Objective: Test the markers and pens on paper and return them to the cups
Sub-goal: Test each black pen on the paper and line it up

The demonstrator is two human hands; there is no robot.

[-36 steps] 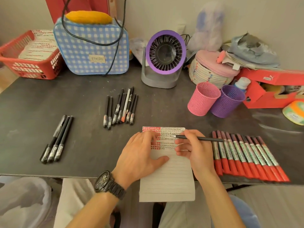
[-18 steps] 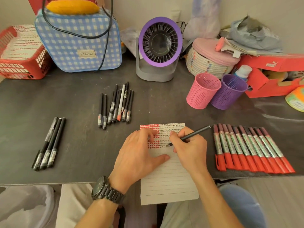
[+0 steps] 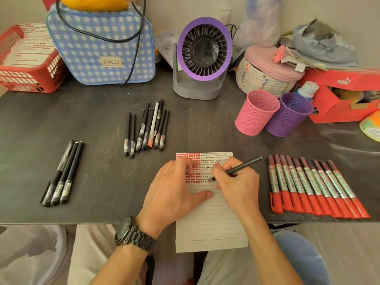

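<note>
At the far left we saw a red basket (image 3: 26, 79) holding sheets of paper marked with red streaks. Beside it stood a blue checked bag (image 3: 92, 48) whose small label (image 3: 111, 62) read "ETALOO", with a black cable draped over it. On the dark table (image 3: 102, 192) in front lay three black pens (image 3: 63, 173) side by side. Further right was a loose bunch of black pens with one white pen among them (image 3: 147, 128).

In the middle, a lined sheet of paper (image 3: 209, 223) hung over the near edge of the table. Its top rows carried red blotches at the left and small black scribbles we could not read. The left hand (image 3: 174, 194), a dark watch (image 3: 133, 235) on its wrist, lay flat on the sheet with its fingers loose. The right hand (image 3: 236, 186) gripped a black pen (image 3: 244, 166), its tip on the paper at the last scribbled line.

Behind stood a purple-rimmed fan (image 3: 203, 50). To the right, a pink cup (image 3: 256, 112) and a purple cup (image 3: 287, 115) stood touching, only their perforated inner walls showing. Nearer us lay a row of red-capped markers (image 3: 314, 186), caps at the table edge, their barrel print too small to read. At the far right a red shoebox (image 3: 345, 81) bore the Puma logo.
</note>
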